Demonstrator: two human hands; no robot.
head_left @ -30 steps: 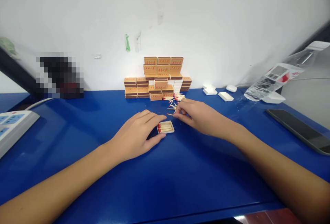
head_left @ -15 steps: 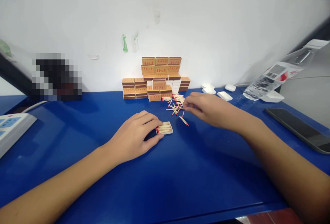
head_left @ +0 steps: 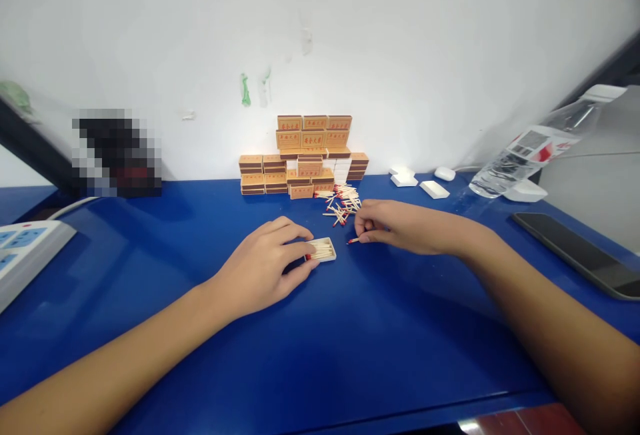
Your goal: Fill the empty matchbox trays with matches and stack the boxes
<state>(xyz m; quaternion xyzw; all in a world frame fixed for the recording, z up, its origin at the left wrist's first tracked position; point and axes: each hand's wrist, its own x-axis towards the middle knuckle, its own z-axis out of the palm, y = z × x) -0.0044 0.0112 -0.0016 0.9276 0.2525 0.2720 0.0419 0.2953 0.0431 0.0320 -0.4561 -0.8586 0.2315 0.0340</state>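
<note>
My left hand [head_left: 270, 261] grips the left end of a small white matchbox tray [head_left: 331, 243], fingers at its far side and thumb at its near side. Several matches [head_left: 323, 250] lie side by side in the tray, red heads toward my left hand. To the right, my right hand [head_left: 385, 225] is closed in a pinch around matches [head_left: 353, 241]; their red heads stick out to the left, low over the table, and their exact number is hidden. Behind it lies a loose heap of red-tipped matches [head_left: 344, 205].
Stacked matchboxes [head_left: 313, 140] stand against the wall. White trays [head_left: 435, 189], a small white case [head_left: 445, 173], a tilted water bottle [head_left: 520, 155] and a phone [head_left: 575, 251] are on the right. A white device [head_left: 30, 255] and a blurred dark object [head_left: 120, 155] are on the left.
My right hand has come nearer along the table and closed on the matches that lay in front of the heap. My left hand stays at the tray.
</note>
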